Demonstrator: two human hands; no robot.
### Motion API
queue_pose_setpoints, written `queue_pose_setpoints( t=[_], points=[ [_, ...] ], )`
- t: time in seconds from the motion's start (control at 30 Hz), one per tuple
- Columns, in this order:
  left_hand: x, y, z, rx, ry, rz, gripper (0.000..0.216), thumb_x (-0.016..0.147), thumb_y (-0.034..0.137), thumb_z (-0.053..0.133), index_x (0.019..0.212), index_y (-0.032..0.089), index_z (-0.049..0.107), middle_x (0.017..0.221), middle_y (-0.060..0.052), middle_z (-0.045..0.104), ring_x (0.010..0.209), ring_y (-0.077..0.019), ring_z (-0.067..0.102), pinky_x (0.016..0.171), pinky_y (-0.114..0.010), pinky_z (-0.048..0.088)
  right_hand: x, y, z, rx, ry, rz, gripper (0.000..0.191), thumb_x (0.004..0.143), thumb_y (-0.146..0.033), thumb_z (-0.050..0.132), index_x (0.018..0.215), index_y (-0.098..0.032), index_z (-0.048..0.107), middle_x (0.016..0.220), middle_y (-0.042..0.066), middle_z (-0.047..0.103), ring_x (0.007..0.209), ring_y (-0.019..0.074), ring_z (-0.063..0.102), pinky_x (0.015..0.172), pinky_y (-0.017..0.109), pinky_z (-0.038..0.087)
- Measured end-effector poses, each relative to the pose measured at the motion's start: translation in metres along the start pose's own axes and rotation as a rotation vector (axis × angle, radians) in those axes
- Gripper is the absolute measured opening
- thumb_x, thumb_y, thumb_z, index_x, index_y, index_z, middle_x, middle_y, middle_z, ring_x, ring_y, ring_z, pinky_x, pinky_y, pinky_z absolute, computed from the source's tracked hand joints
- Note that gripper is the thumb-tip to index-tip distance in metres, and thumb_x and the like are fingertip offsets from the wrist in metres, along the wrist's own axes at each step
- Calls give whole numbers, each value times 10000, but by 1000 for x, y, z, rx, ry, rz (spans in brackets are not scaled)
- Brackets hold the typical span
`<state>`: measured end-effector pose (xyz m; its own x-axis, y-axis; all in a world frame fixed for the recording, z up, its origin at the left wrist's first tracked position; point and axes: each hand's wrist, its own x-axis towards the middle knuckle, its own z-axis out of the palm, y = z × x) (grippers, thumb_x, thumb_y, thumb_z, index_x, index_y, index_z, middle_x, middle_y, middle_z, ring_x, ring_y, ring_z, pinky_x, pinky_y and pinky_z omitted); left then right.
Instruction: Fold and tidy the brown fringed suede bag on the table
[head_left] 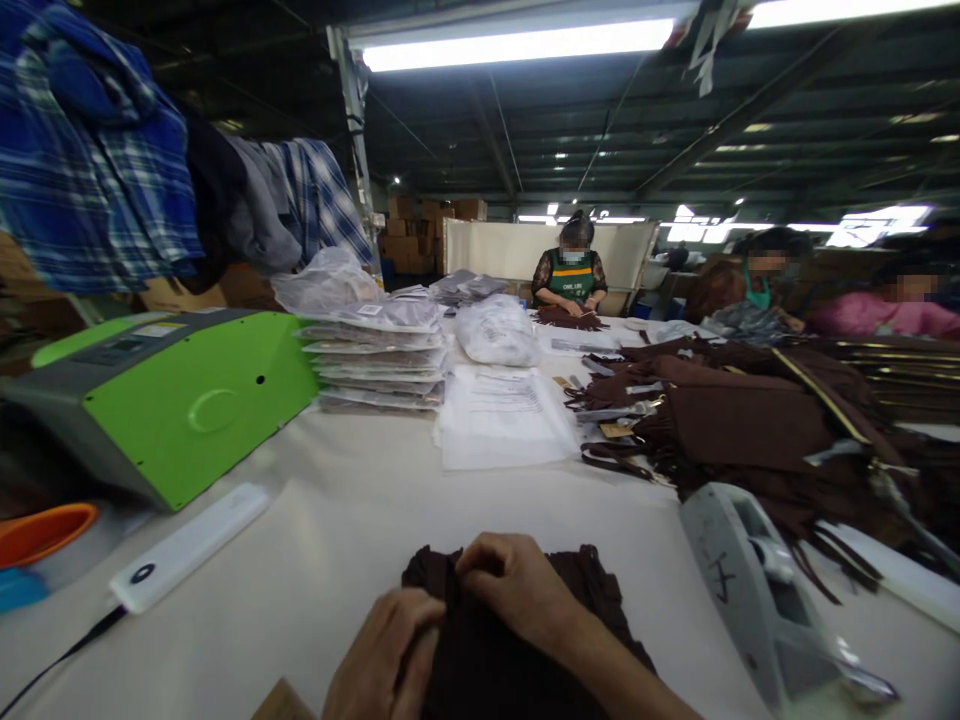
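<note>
A dark brown fabric bag [487, 665] with uneven, gathered-looking edges lies on the white table directly in front of me. My right hand [517, 585] reaches over its upper part, thumb and fingers pinched together on the fabric. Against the bag's left side is my left hand [386, 650], its fingers curled in and closed at the edge. The fingertips of both hands are partly hidden, and the bag's lower end runs out of view. A small piece of brown cardboard [283, 702] shows beside my left hand.
A green machine [217, 410] and a white bar-shaped device [191, 545] stand left. Packed plastic bags [382, 365] are stacked behind clear plastic sheets [506, 425]. Right are a grey tape dispenser [742, 570] and piled brown bags [750, 415]. A co-worker [574, 275] works across the table.
</note>
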<state>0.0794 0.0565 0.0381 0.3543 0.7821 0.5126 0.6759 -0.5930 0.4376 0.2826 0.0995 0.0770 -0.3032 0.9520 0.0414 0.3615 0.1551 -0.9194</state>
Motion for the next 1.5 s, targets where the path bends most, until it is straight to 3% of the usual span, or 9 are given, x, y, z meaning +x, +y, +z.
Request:
queue_pose_setpoints(
  t=[0.2,0.4,0.53,0.7,0.83,0.97,1.17,1.3,1.5],
  points=[
    [35,-32,25,176,-57,185,484,817,106,435,1244,271,591,1243,-22,656,1195,-193,583,987,-347,521,-17,-15,2,-191,-395,-181,275,741,-140,575,907,-247,767,860,-29,753,759,137,667,687,178,465],
    [15,-35,25,219,-69,285,365,850,86,405,1052,273,646,1166,-18,692,1110,-146,631,993,-295,509,15,-15,-29,-247,-44,-101,351,928,-255,439,1186,-171,662,1178,63,683,1088,195,622,964,288,453],
    [-5,-51,26,209,51,438,305,885,133,401,1026,280,628,1126,-3,703,1120,-126,617,1024,-259,476,17,2,-19,-452,-227,-104,472,958,-291,422,1379,-88,486,1409,164,491,1326,264,434,1142,437,278],
    [-10,-47,13,204,-9,125,425,826,80,446,1185,274,565,1262,-37,612,1198,-153,546,992,-266,495,-14,3,-7,-454,-393,-139,616,859,-286,615,1432,-166,424,1482,91,414,1389,216,339,1200,375,136],
    [10,-31,3,161,-240,19,569,709,5,455,1190,279,585,1224,-38,618,1097,-190,584,931,-326,522,-15,2,-4,-471,-301,-156,742,736,-351,766,1402,-216,469,1425,71,495,1313,239,425,1137,340,286],
    [29,-15,-3,147,-374,-81,338,778,32,478,949,253,670,996,-20,666,918,-196,599,825,-337,508,-6,11,8,-528,-203,-240,305,811,-272,713,1114,-262,678,1113,13,688,1069,196,575,999,313,386],
    [83,-14,-10,-194,-271,-351,187,866,301,522,823,208,678,851,-15,661,836,-175,597,798,-287,470,35,12,-7,-425,-65,-113,183,914,-253,540,877,-215,715,835,-1,719,817,151,647,752,234,459],
    [124,-43,-2,-289,-189,-572,331,849,317,438,1030,134,646,929,-61,678,720,-156,627,656,-262,495,68,7,-36,-443,120,13,247,866,-224,557,1072,-158,676,1031,66,712,878,190,650,814,297,458],
    [88,-61,-22,-202,-170,-564,231,813,321,465,853,185,648,903,-36,672,810,-170,615,783,-285,464,38,-3,-38,-359,-25,-48,149,854,-269,578,887,-235,720,868,-8,718,811,161,642,742,254,442]
  ],
)
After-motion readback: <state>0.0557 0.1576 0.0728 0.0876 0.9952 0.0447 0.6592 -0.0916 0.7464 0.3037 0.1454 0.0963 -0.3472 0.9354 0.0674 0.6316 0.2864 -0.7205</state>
